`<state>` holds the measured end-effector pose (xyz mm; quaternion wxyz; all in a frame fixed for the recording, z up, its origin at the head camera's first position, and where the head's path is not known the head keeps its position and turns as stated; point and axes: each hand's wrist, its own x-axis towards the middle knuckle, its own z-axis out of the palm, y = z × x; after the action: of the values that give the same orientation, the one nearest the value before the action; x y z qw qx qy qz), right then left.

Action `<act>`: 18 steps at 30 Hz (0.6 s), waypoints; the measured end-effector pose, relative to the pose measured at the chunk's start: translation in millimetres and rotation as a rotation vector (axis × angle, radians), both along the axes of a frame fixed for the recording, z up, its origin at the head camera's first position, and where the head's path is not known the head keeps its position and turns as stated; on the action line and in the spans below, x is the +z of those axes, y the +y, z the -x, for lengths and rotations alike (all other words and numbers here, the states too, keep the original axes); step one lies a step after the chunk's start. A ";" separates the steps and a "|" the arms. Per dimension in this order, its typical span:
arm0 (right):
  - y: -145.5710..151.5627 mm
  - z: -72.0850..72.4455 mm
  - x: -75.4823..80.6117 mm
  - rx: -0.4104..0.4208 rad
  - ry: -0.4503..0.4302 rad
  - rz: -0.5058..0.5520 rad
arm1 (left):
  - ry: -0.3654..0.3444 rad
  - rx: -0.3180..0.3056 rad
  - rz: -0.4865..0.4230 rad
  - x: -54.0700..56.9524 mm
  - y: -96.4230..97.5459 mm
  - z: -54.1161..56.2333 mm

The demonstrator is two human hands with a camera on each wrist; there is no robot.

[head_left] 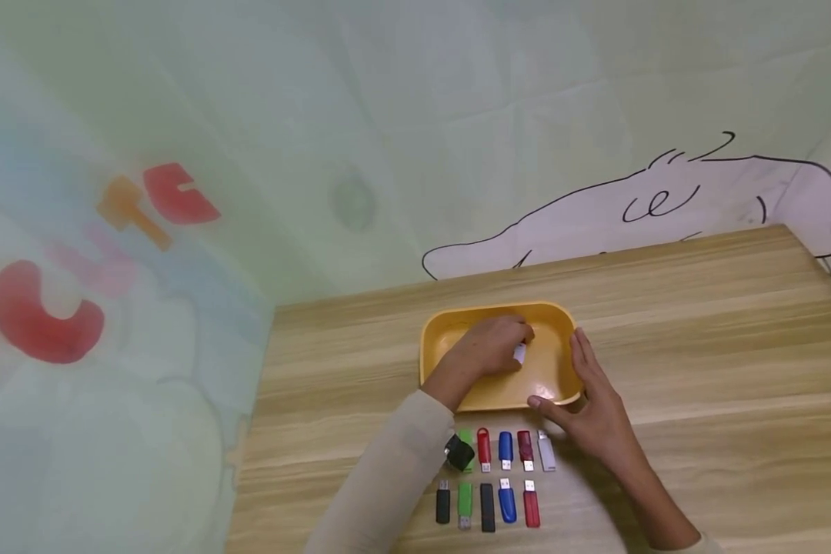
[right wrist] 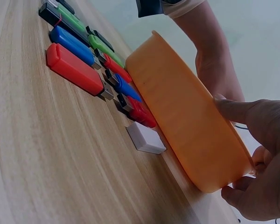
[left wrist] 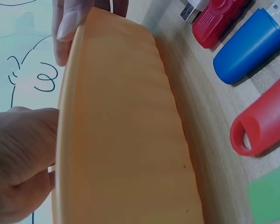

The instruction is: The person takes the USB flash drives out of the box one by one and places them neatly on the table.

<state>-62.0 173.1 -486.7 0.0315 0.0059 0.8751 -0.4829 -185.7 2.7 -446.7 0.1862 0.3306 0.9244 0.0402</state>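
Note:
A yellow plastic tray (head_left: 543,377) stands on the wooden table. My left hand (head_left: 486,348) reaches down into it and pinches a white USB stick (head_left: 520,353), partly hidden by the fingers. At the tray's right end my right hand (head_left: 599,419) grips the wall, thumb on the front rim and fingers along the outer side. In the right wrist view, that thumb (right wrist: 235,108) lies on the rim of the tray (right wrist: 186,116). The left wrist view shows the tray's outer wall (left wrist: 126,116) hiding the left fingertips.
In front of the tray lie two rows of USB sticks, among them a red one (head_left: 483,450), a white one (head_left: 546,452), a green one (head_left: 465,504) and a black one (head_left: 488,508). A black wrist device (head_left: 460,453) overlaps another green stick. A printed cloth (head_left: 457,169) hangs behind the table.

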 end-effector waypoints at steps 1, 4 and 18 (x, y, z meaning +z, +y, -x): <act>0.2 -0.1 0.4 0.000 -0.001 0.000 | 0.000 0.003 -0.002 0.3 -0.3 -0.3; 0.6 -0.5 1.4 0.001 -0.005 0.004 | 0.004 0.016 -0.009 1.2 -1.3 -1.4; -0.2 0.5 2.1 0.001 -0.014 0.006 | 0.062 -0.007 -0.042 18.0 -3.8 -13.0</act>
<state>-62.5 173.0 -484.6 0.0376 0.0089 0.8733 -0.4857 -172.7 -1.1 -428.8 0.1508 0.3385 0.9275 0.0487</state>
